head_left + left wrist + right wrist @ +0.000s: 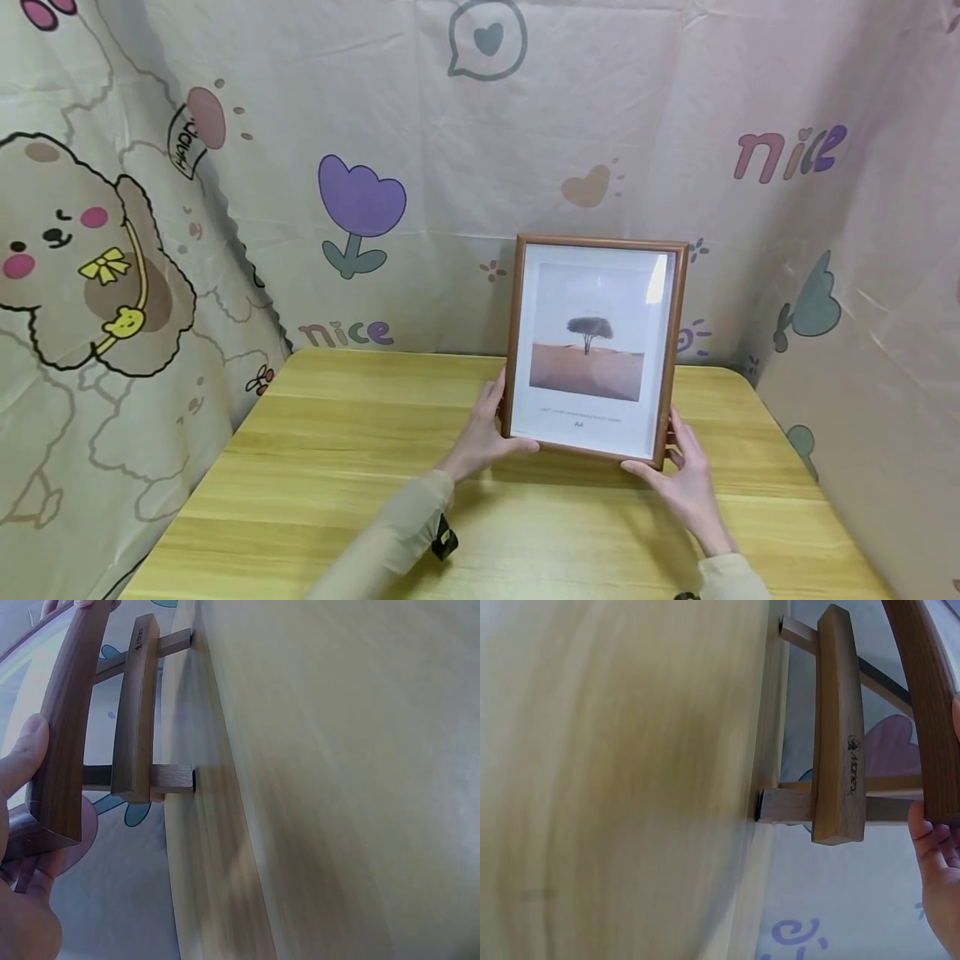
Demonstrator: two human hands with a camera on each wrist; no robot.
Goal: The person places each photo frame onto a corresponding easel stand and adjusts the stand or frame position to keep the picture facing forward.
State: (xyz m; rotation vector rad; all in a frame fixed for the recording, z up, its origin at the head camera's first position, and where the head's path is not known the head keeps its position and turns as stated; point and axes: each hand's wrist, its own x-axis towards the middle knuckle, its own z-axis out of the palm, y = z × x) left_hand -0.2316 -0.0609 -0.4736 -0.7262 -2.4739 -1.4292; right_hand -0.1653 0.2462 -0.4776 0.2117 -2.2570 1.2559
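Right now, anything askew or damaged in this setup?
The picture frame looks slightly askew, dipping toward the right in the head view. Both wrist views show a gap between it and the easel ledge, so it isn't seated there. No damage or spill visible.

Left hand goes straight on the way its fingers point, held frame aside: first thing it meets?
Probably the printed backdrop: in the head view the left hand points along the side of the picture frame toward it. Depth is unclear, so the wooden easel beyond the frame might be brushed first.
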